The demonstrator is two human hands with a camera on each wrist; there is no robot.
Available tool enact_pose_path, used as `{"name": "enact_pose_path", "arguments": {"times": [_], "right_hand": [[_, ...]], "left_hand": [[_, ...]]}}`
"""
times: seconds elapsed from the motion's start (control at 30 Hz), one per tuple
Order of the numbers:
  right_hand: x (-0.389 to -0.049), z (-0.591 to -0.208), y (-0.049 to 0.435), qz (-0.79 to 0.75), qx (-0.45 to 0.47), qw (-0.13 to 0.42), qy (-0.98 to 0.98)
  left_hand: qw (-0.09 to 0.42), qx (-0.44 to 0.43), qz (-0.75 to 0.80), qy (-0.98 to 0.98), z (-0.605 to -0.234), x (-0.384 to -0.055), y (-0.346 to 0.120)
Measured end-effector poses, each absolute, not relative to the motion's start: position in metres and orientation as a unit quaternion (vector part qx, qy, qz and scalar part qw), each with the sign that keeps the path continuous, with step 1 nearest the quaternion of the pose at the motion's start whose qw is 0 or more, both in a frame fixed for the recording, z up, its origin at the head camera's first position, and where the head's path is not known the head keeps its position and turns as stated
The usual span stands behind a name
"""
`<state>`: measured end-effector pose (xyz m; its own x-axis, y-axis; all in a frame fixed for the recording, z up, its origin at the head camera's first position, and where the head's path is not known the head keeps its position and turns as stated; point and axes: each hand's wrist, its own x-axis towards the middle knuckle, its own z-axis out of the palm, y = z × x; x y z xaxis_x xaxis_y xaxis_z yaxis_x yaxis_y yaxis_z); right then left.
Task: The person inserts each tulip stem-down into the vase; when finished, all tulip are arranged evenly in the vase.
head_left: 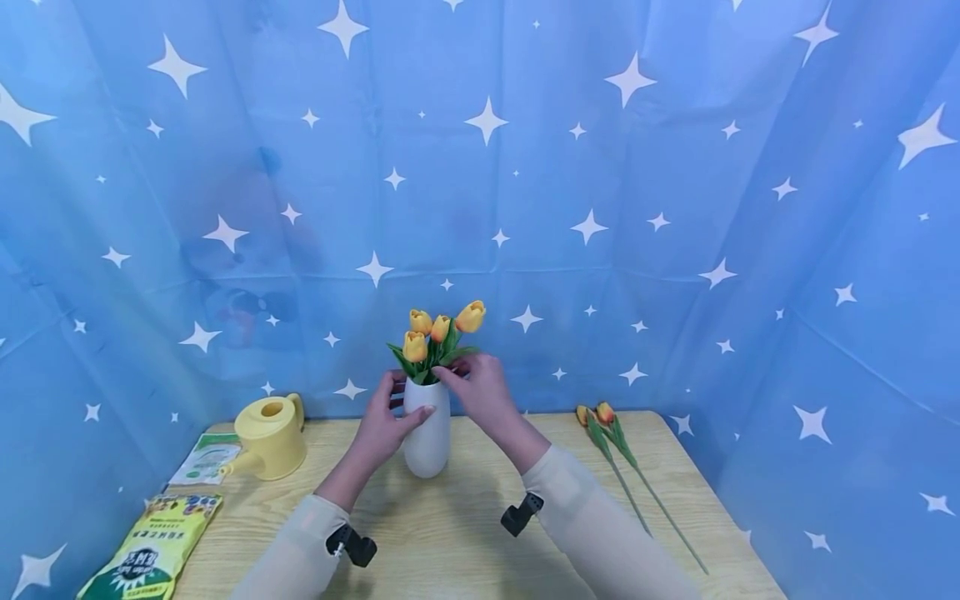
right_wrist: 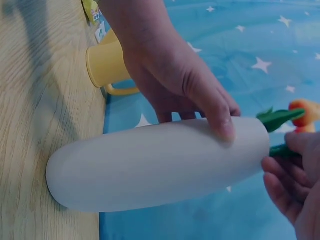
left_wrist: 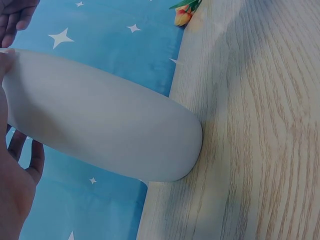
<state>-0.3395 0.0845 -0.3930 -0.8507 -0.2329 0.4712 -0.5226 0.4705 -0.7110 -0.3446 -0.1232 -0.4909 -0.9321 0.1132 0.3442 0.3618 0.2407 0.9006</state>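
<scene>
Left hand [head_left: 385,427]: curled round the vase [head_left: 427,437].
Vase: upright on the table [head_left: 480,550]; might tip if my hold slackens.
Yellow tulips [head_left: 415,347]: in its mouth; my tug could dislodge one.
Right hand [head_left: 486,390]: pinching a green stem [right_wrist: 283,151] there.
Loose tulips [head_left: 619,437]: two, well right.

Arms [head_left: 592,517] forward, right fingers [right_wrist: 285,187] pinched

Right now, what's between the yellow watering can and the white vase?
In the head view, the left hand and wrist come between the watering can and the white vase, over wooden tabletop.
</scene>
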Motion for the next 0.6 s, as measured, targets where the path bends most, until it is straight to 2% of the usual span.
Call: {"name": "enact_pose_path", "arguments": {"times": [0.6], "right_hand": [[-0.3463, -0.3999, 0.0871, 0.525, 0.209, 0.17, -0.807]], "left_hand": [[0.108, -0.147, -0.596, -0.782, -0.4896, -0.3436, -0.1218]]}}
